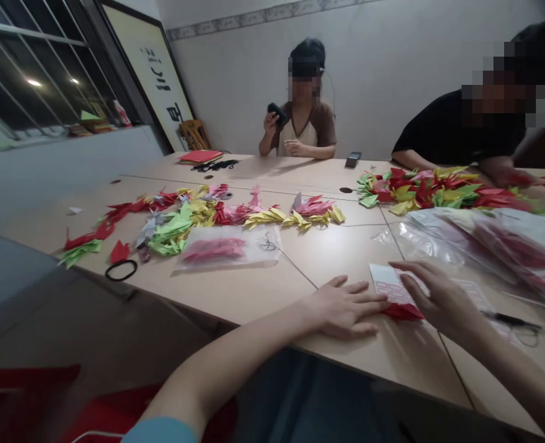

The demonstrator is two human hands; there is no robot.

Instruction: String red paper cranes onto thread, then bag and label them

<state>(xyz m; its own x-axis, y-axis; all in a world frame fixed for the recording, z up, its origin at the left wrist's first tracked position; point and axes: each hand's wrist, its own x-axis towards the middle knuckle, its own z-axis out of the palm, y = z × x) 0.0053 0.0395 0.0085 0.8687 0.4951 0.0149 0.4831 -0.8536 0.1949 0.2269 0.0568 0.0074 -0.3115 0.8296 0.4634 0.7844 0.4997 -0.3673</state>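
My left hand (346, 307) lies flat on the table with its fingers spread. Its fingertips reach the edge of a red folded paper piece (404, 312). Over that piece, my right hand (432, 298) stretches out its fingers and thumb, partly hiding what lies below. Beneath both is a white sheet with red printed marks (385, 280), its far corner showing. Whether the right fingers press on the paper or hover just above it, I cannot tell. A dark-handled tool (512, 321), perhaps scissors, rests beside my right wrist.
A clear bag (267, 246) holds pink folded paper. Colourful folded-paper strings (175, 231) spread at left; another pile (429, 187) lies at far right before a person in black. More plastic bags (498, 240) lie at right. A black ring (121, 270) sits near the edge. Opposite, a person holds a dark object.
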